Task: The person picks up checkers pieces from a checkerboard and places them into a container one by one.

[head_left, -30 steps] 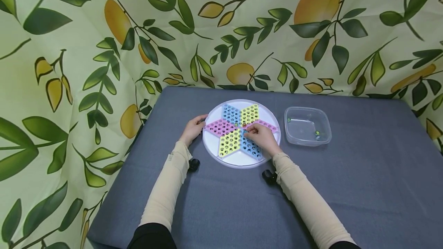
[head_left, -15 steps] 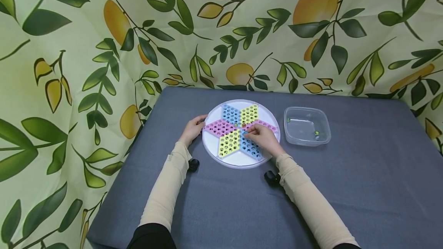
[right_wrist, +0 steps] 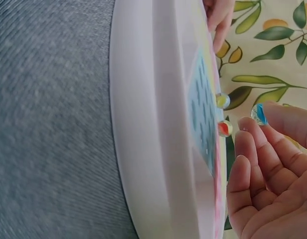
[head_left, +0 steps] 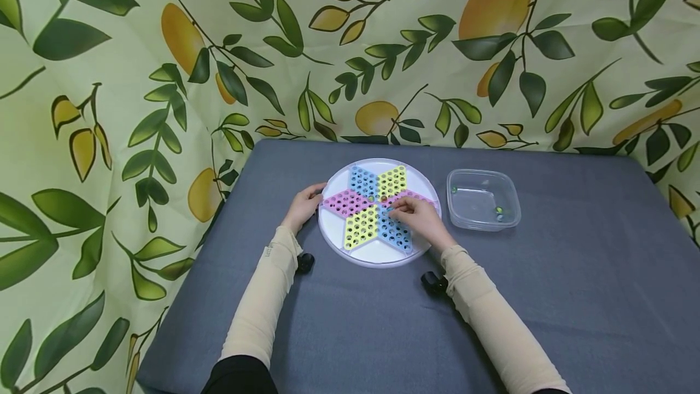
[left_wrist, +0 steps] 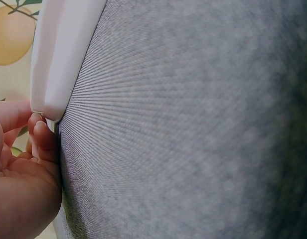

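The left hand (head_left: 302, 207) grips the board (head_left: 335, 239) by its rim; the right hand (head_left: 420, 220) pinches a marble (right_wrist: 259, 114) above it. Near the far edge of the bench (head_left: 574, 260), a clear tub (head_left: 474, 201) holds loose marbles (head_left: 499, 210).

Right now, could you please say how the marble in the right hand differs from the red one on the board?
The held marble has a blue streak; the red marble has a red one. The held marble is pinched in the right hand, off the board; the red marble rests on it. Both look round and partly clear.
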`<state>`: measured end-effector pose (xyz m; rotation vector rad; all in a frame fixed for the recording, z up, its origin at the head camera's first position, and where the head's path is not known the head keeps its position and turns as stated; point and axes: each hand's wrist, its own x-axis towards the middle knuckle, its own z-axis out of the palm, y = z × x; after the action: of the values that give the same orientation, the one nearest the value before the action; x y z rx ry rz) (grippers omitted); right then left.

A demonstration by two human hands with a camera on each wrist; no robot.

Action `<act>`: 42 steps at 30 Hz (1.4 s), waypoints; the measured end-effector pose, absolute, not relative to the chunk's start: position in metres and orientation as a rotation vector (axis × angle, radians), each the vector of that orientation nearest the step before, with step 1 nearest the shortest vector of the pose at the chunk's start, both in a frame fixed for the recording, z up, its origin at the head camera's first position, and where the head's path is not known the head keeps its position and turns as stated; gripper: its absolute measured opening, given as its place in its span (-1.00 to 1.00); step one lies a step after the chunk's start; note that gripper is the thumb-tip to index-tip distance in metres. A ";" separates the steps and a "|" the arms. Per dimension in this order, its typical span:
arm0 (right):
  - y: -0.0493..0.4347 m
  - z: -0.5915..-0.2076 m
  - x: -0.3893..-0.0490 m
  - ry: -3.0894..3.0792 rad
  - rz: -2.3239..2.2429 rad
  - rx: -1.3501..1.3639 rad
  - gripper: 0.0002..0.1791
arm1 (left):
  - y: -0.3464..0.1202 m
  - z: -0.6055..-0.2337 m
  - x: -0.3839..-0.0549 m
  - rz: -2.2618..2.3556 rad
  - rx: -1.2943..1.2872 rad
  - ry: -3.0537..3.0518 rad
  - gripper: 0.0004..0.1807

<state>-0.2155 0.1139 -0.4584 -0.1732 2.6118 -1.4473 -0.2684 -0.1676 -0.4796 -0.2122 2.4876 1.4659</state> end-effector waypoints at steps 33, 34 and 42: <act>0.165 -0.432 -0.218 2.598 -1.777 0.142 -0.57 | -0.170 -0.481 -0.270 1.469 -0.198 2.484 -0.58; 0.167 -0.433 -0.219 2.600 -1.801 0.142 -0.56 | -0.170 -0.481 -0.270 1.465 -0.200 2.484 -0.57; 0.196 -0.459 -0.234 2.641 -1.875 0.154 -0.55 | -0.169 -0.481 -0.270 1.466 -0.202 2.486 -0.57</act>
<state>-0.2338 0.1961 -0.4590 0.1537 2.6405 -1.8748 -0.2696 -0.1687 -0.4807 -0.2020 2.4859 1.4665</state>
